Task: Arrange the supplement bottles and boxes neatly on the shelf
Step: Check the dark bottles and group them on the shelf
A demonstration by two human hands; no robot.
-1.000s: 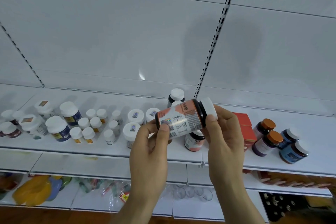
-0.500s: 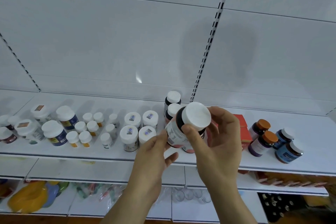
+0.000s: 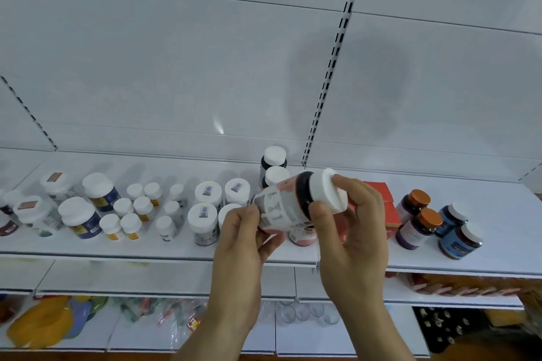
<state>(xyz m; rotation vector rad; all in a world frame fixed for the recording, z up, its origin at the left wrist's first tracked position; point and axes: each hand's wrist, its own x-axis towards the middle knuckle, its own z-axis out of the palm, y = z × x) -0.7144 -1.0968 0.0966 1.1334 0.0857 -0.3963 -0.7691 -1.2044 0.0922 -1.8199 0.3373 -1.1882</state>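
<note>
Two bare hands are holding one supplement bottle (image 3: 289, 205) in the air, just in front of the white shelf (image 3: 176, 252). The bottle is lying nearly sideways, white cap to the right, dark neck, pink & white label facing up. The right hand (image 3: 349, 231) is gripping the cap end, thumb curled under and fingers wrapping over the top of the cap. The left hand (image 3: 243, 234) is pinching the bottom end of the bottle w/ fingertips at the label edge.

Directly behind the held bottle, two dark bottles w/ white caps (image 3: 274, 161) are standing upright, one in front of the other, near the back of the shelf. Below the held bottle, a pink-labelled bottle (image 3: 302, 239) is partly showing. Right of the hands, red boxes (image 3: 387, 205) are sitting on the shelf, then two purple bottles w/ orange caps (image 3: 418, 217), then two blue bottles w/ white caps (image 3: 459, 231).

Left of the hands, rows of white-capped jars (image 3: 205, 208) and smaller white-capped bottles (image 3: 132, 208) are standing upright, running to the far left edge.

Lower shelves (image 3: 146, 281) are showing below, contents too blurry to name.
</note>
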